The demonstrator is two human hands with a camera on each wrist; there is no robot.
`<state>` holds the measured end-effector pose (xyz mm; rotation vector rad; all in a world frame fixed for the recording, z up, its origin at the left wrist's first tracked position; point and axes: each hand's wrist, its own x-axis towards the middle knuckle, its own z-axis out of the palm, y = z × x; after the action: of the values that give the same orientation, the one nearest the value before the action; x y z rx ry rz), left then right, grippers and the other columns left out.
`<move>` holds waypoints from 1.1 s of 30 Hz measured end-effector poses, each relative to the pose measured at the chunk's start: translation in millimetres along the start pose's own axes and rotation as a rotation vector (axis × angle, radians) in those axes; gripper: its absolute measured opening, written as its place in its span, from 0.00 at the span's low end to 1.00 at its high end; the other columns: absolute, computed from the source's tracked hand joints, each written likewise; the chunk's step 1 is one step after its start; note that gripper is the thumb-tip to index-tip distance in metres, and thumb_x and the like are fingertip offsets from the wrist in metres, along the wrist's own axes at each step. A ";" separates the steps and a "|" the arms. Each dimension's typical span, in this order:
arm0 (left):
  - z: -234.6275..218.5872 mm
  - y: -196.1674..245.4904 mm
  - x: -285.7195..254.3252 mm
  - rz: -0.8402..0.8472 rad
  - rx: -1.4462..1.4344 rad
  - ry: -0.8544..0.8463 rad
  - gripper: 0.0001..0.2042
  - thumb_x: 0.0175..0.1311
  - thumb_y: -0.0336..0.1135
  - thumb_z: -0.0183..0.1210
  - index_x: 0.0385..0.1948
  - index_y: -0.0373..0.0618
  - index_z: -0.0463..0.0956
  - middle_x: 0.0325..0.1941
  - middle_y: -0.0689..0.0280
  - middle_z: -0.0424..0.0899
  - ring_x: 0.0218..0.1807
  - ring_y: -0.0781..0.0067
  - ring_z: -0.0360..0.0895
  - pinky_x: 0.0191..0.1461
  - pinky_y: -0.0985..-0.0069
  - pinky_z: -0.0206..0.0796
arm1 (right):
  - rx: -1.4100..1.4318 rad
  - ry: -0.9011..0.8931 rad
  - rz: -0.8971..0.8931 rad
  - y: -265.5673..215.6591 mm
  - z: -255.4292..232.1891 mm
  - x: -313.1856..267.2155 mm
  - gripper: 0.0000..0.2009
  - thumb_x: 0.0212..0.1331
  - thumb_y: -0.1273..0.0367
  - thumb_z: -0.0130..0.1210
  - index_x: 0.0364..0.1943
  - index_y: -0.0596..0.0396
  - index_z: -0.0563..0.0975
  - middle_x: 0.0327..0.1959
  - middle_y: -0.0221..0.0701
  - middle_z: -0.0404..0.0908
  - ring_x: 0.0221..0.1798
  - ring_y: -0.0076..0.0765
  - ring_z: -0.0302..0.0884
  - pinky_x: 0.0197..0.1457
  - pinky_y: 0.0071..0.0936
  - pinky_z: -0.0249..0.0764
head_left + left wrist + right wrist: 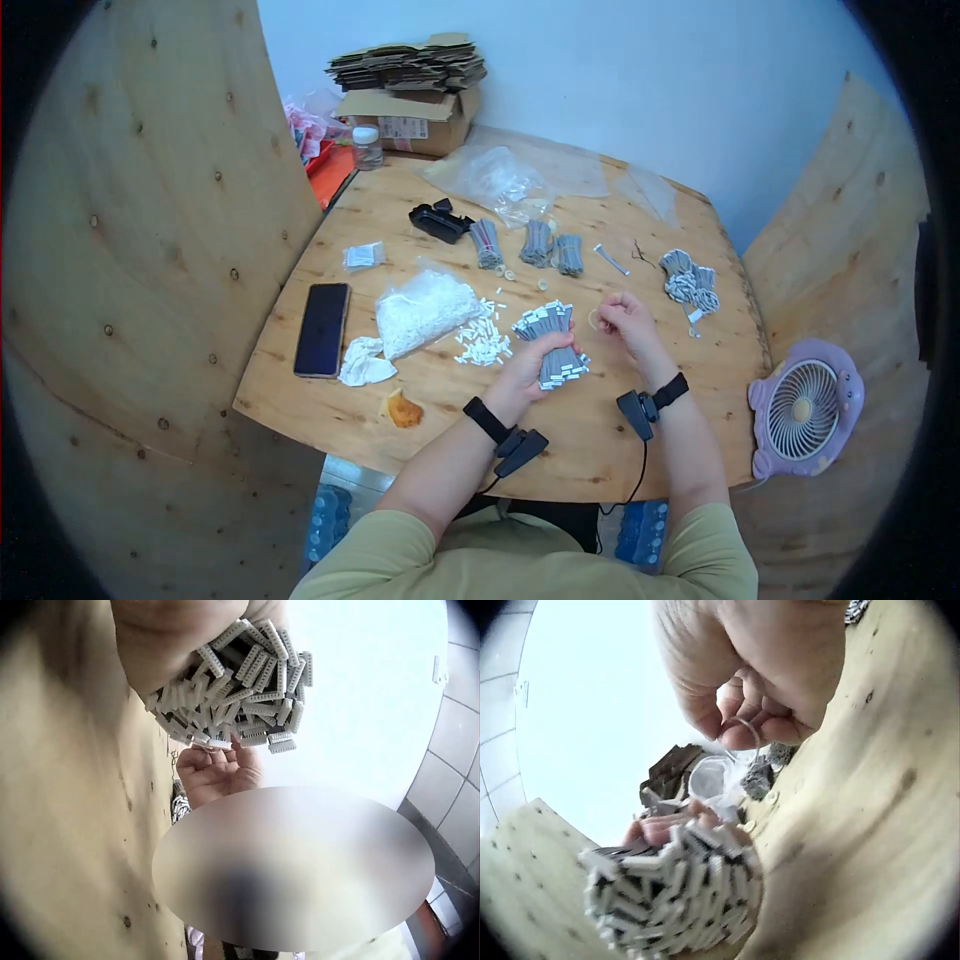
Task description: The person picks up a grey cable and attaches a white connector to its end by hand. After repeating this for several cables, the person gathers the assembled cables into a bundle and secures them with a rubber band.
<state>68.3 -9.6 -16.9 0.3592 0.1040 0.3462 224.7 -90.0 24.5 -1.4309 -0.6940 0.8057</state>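
Note:
In the head view my left hand (526, 374) grips a thick bundle of grey ribbon cables (546, 322) around its middle, above the front half of the wooden table. White plastic connectors (259, 679) crowd the bundle's end in the left wrist view. To the right of it, my right hand (630, 324) pinches a thin pale rubber band (757, 737) between thumb and fingers; the loop hangs apart from the bundle. Left of the bundle lies a pile of loose white connectors (483, 345), beside a clear bag (425, 312) full of similar white pieces.
Three tied cable bundles (536, 243) stand behind the hands, near small rubber bands (510, 274). More cables (690, 282) lie at the right. A phone (322, 330), crumpled tissue (367, 362) and piece of food (404, 410) occupy the left. A purple fan (803, 408) stands at the right edge.

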 end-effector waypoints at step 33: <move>16.8 -27.8 -19.7 -0.343 0.409 -0.212 0.13 0.45 0.22 0.57 0.35 0.42 0.70 0.29 0.63 0.76 0.30 0.71 0.76 0.35 0.76 0.71 | 0.055 -0.293 -0.184 -4.4 9.4 -82.5 0.29 0.43 0.74 0.60 0.52 0.62 0.60 0.53 0.40 0.65 0.49 0.28 0.67 0.52 0.24 0.66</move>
<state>61.3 -46.4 -10.5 0.7686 0.0266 -0.0582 170.3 -152.2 34.0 -1.1910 -1.0042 0.8910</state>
